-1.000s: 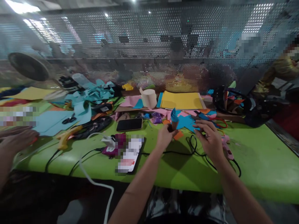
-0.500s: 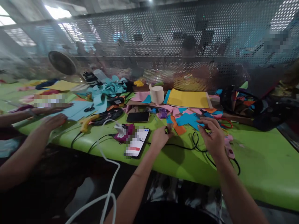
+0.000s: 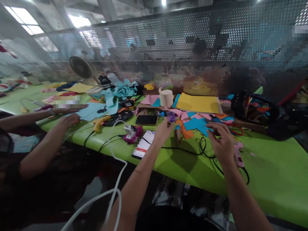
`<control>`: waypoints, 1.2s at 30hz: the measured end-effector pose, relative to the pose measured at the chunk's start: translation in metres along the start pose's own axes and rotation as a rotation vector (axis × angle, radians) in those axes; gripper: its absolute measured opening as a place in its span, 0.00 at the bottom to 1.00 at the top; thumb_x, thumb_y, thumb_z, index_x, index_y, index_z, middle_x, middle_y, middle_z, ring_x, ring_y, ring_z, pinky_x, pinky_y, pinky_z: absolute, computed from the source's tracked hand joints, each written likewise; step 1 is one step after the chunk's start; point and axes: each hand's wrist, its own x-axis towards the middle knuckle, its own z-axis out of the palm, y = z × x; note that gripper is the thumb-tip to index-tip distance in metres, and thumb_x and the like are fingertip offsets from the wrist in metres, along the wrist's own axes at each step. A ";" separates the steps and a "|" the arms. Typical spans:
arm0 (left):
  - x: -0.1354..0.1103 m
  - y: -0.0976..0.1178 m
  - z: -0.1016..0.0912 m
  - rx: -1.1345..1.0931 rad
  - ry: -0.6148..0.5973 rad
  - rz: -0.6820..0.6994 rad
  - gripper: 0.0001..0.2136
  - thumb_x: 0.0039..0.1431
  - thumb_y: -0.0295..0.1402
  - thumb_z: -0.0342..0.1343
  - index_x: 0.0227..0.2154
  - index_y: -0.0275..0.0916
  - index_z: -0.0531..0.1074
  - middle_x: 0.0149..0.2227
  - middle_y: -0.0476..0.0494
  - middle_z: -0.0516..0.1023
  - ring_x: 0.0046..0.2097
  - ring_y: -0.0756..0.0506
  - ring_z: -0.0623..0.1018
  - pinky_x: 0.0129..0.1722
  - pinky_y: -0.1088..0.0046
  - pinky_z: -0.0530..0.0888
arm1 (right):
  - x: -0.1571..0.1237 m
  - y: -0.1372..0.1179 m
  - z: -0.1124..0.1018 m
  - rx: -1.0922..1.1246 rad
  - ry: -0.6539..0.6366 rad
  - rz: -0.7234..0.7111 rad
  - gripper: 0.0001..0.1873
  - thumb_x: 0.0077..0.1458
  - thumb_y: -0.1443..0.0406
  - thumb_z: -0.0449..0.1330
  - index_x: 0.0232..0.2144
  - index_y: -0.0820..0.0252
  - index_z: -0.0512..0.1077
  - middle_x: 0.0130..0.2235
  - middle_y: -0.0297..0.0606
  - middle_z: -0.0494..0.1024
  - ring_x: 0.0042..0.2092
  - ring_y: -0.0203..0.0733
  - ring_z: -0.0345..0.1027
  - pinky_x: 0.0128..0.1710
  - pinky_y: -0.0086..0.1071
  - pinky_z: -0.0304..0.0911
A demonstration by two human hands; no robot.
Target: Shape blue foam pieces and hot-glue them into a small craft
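Note:
My left hand [image 3: 163, 130] reaches forward over the green table [image 3: 264, 173], fingers stretched out toward a small purple wrapped thing [image 3: 171, 116]; it holds nothing. Just right of it a small paper cone [image 3: 177, 134] rests on the table beside an orange scrap [image 3: 186, 132]. My right hand [image 3: 222, 141] hovers with fingers bent and apart over blue paper cut-outs [image 3: 197, 123] and a black cable [image 3: 203, 149], with nothing visible in it. A pink glue gun [image 3: 237, 154] lies just right of that hand.
A dark phone [image 3: 146, 119], a lit phone [image 3: 144, 146], a yellow glue gun [image 3: 101, 121], a cream tape roll [image 3: 166, 98] and a yellow sheet [image 3: 198, 103] lie among paper scraps. A co-worker's hands [image 3: 67, 120] work at left. A perforated metal screen [image 3: 168, 48] closes the back.
My left hand has let go of the paper cone, which now rests on the table, and has reached forward toward the purple thing. The view has swung to the left.

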 end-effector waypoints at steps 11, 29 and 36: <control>0.063 -0.001 0.027 0.288 0.023 -0.198 0.26 0.56 0.51 0.56 0.46 0.32 0.71 0.51 0.25 0.76 0.54 0.32 0.76 0.52 0.57 0.68 | -0.001 0.000 -0.001 -0.015 -0.031 -0.013 0.07 0.61 0.66 0.59 0.41 0.55 0.75 0.43 0.41 0.77 0.44 0.44 0.72 0.38 0.36 0.69; 0.057 -0.013 0.033 0.138 0.032 -0.131 0.12 0.61 0.41 0.54 0.45 0.45 0.75 0.46 0.44 0.81 0.48 0.43 0.78 0.42 0.70 0.68 | -0.005 0.006 0.001 -0.105 -0.067 -0.025 0.07 0.61 0.64 0.60 0.41 0.56 0.76 0.43 0.40 0.77 0.36 0.39 0.70 0.37 0.36 0.66; 0.078 -0.017 0.011 0.331 0.181 -0.158 0.15 0.65 0.31 0.45 0.43 0.35 0.77 0.50 0.31 0.77 0.56 0.36 0.69 0.53 0.56 0.62 | -0.005 0.008 0.001 -0.122 -0.074 -0.024 0.08 0.61 0.64 0.59 0.41 0.56 0.76 0.43 0.40 0.77 0.39 0.41 0.70 0.38 0.36 0.66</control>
